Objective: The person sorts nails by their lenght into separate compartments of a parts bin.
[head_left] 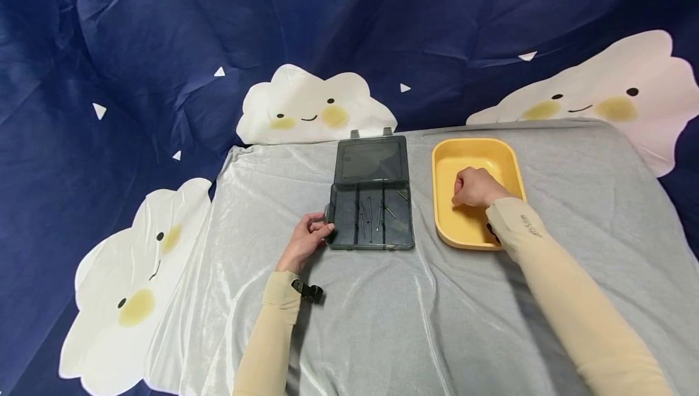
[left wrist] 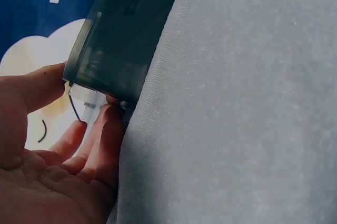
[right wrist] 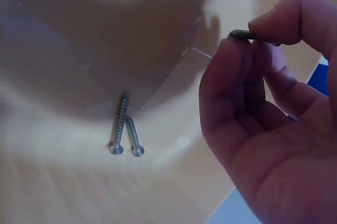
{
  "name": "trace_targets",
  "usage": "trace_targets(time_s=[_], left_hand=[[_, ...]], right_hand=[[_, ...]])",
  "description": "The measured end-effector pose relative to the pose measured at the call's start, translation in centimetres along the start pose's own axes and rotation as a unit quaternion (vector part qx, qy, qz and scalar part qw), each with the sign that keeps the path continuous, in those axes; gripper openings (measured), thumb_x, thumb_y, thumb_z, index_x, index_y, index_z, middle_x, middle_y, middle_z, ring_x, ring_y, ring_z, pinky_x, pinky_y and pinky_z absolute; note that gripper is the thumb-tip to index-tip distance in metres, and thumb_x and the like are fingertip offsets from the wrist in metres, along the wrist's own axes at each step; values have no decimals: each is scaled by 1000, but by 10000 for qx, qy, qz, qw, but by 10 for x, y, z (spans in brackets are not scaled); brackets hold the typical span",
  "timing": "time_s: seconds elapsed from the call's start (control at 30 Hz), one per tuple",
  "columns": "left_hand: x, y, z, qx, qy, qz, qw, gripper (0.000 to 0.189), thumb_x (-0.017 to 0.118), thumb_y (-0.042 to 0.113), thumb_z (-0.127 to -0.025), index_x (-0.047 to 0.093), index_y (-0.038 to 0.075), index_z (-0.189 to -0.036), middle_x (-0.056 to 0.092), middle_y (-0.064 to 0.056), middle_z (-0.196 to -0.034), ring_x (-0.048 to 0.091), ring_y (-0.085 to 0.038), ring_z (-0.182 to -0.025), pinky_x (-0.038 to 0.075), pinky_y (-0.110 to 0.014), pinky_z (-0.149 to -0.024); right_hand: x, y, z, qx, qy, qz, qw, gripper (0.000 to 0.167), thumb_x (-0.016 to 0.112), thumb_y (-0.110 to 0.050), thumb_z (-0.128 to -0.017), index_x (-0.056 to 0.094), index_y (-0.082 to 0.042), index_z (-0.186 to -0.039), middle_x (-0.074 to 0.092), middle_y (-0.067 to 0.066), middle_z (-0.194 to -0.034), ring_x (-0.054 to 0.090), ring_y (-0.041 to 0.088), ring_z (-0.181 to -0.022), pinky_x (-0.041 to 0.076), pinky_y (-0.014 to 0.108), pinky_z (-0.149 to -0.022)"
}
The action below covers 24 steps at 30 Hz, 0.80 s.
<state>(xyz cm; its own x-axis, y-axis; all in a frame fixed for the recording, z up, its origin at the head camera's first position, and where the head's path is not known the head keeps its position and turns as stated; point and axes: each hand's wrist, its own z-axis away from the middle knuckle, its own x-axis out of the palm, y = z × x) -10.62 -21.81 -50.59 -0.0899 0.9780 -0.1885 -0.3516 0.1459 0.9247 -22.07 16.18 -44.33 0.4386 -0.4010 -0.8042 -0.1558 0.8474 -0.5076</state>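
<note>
I see the left forearm (head_left: pixel 267 347) stretched ahead and angled a little inward, its left hand (head_left: pixel 307 237) gripping with the left thumb (left wrist: pixel 42 84) laid above and the left fingers (left wrist: pixel 108 153) bent lower down. The right forearm (head_left: pixel 579 299) cuts inward on a stronger slant, and the right hand (head_left: pixel 475 188) shows its back upward, fingers curled, the right thumb (right wrist: pixel 297 16) and right forefinger (right wrist: pixel 226 71) drawn together in a pinch. The hands are well apart, the right reaching farther forward.
</note>
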Motion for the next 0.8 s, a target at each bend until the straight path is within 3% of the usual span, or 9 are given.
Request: trace_targets(time_s=[0.23, 0.37, 0.8], left_hand=[[-1, -1, -1, 4, -11, 20, 10000, 45, 68, 10, -89, 48, 2, -129, 63, 2, -89, 56, -7, -73, 47, -24, -65], [-1, 0, 0, -4, -19, 32, 10000, 46, 68, 10, -89, 48, 2, -129, 63, 2, -89, 56, -6, -73, 47, -24, -66], [0, -1, -1, -69, 3, 22, 10000, 46, 69, 10, -89, 48, 3, -129, 63, 2, -89, 57, -6, -74, 47, -24, -66]], right_hand=[[-8, -1, 4, -88, 218, -99, 9997, 18, 72, -17, -75, 58, -5, -78, 58, 6, -76, 51, 28, -78, 36, 30, -68], [-12, -6, 8, -108, 319, -256, 9991, 18, 70, -17, -76, 58, -5, -82, 59, 6, -76, 50, 30, -81, 37, 30, -66], [-18, -16, 17, -273, 1136, -797, 9899, 19, 71, -15, -75, 61, -4, -85, 60, 6, -77, 53, 20, -71, 40, 28, -65]])
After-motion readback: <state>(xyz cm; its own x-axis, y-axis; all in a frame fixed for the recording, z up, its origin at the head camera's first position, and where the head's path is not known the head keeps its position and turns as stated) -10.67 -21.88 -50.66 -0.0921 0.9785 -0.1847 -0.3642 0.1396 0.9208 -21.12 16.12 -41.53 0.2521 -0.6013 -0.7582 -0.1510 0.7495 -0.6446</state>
